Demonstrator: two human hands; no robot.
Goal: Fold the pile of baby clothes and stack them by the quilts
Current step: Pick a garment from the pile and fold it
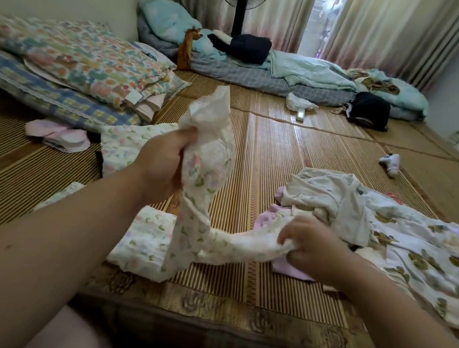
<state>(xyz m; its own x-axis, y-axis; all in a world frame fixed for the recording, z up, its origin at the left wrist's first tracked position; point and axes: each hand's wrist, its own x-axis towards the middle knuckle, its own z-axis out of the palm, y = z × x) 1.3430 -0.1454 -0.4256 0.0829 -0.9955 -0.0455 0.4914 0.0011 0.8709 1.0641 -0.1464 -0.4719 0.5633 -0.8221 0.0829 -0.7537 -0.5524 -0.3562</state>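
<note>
A white floral baby garment (207, 171) hangs bunched between both hands above the bamboo mat (275, 155). My left hand (164, 164) grips its upper part, raised over the mat's middle. My right hand (311, 246) clutches the lower end, close to the unfolded pile of baby clothes (372, 221) at the right. A folded floral piece (146, 238) lies flat under the garment, and another floral piece (124, 147) lies behind my left hand. The stacked quilts (73, 66) sit at the left.
Pink pads (58, 136) lie by the quilts. Blue bedding (302, 71) and dark clothes (369, 110) line the far side, with a standing fan (240, 3) and curtains behind. A small white sock (390, 162) and a white remote (300, 114) rest on the mat.
</note>
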